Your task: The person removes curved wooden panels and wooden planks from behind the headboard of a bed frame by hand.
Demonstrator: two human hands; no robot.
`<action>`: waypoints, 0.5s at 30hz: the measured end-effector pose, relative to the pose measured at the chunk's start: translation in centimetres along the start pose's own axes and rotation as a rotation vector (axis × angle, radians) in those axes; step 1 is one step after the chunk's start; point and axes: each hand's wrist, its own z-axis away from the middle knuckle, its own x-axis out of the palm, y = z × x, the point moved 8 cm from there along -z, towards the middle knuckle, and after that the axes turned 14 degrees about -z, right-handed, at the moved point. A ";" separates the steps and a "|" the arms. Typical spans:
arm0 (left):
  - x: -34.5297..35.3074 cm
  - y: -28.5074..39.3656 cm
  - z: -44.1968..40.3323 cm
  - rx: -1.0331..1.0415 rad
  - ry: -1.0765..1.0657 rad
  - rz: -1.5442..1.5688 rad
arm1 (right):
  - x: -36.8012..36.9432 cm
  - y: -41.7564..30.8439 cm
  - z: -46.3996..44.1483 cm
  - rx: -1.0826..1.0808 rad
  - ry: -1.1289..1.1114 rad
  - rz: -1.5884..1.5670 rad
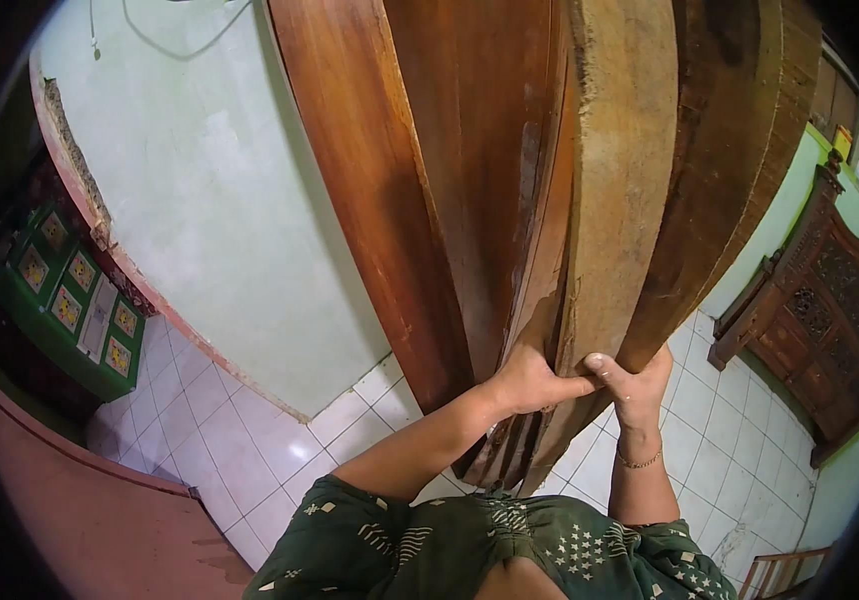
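Tall wooden planks stand close together against the pale wall in the head view. The light, rough-sawn wooden plank (pixel 625 170) is gripped near its lower part by both hands. My left hand (pixel 528 380) wraps its left side, thumb across the front. From the right, my right hand (pixel 638 385) closes round it, thumb pointing in toward the left one; its other fingers are mostly hidden behind the wood. Left of it lean reddish-brown boards (pixel 380 200). A darker plank (pixel 715 170) with a rough edge rises just to the right.
White tiles (pixel 350 415) cover the floor. A green drawer cabinet (pixel 75 300) stands at far left, beyond a pink-edged wall opening. A carved wooden panel (pixel 815 320) leans at the right wall. A pinkish-brown surface (pixel 100 500) fills the lower left, and a slatted wooden piece (pixel 785 575) the lower right.
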 end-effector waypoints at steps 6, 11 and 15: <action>-0.8 -0.8 0.4 -0.072 -0.047 0.001 | 1.1 0.8 -0.6 0.104 -0.084 0.006; -1.4 -0.4 0.5 -0.029 -0.088 -0.209 | 1.3 1.2 -1.3 0.108 -0.139 -0.041; -0.8 -0.9 0.3 0.046 -0.246 -0.358 | 0.6 2.1 -1.7 0.066 -0.005 -0.009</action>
